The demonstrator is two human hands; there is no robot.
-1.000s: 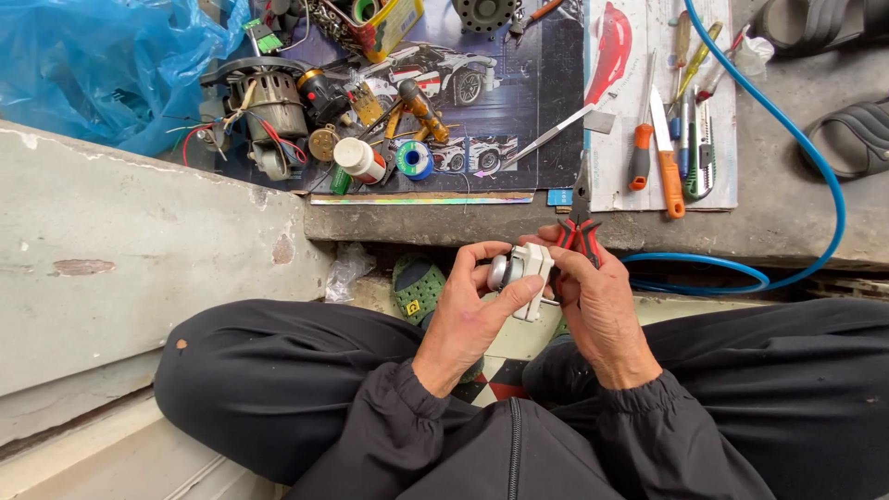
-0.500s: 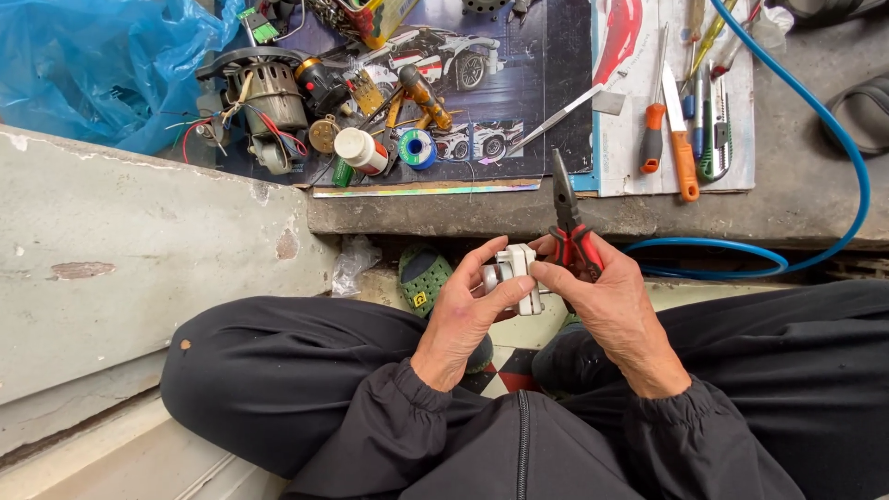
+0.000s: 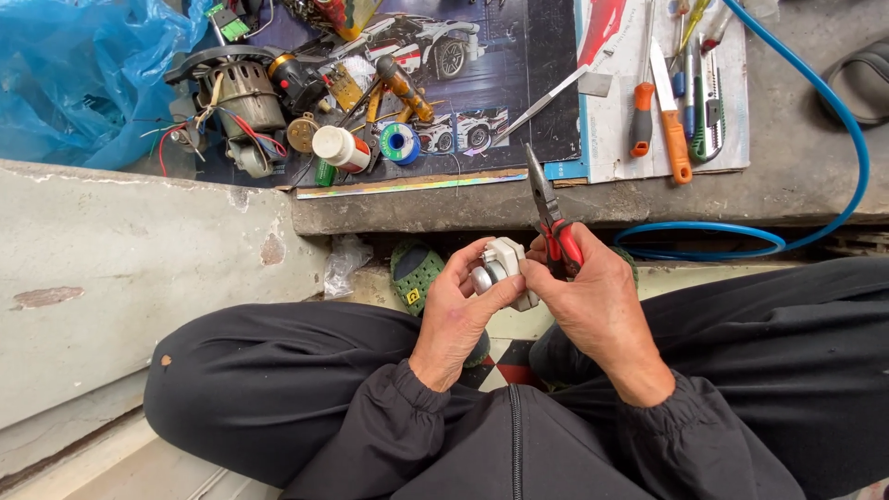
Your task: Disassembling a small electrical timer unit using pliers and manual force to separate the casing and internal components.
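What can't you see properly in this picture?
- Small white part, head view: both hands cover most of it, so its kind is unclear.
- Pliers: the right hand hides the handles.
- Left hand: its fingertips are tucked behind the part.
- Blue hose: cut off at the top edge.
- Green shoe: partly behind the left hand.

The left hand (image 3: 454,315) and right hand (image 3: 593,306) cover much of the small white and grey part (image 3: 500,268), so its underside stays hidden. The right palm swallows the red handles of the pliers (image 3: 551,222). The blue hose (image 3: 833,120) and blue plastic bag (image 3: 74,74) run off the frame. The green sandal (image 3: 417,273) is half hidden behind the left hand.
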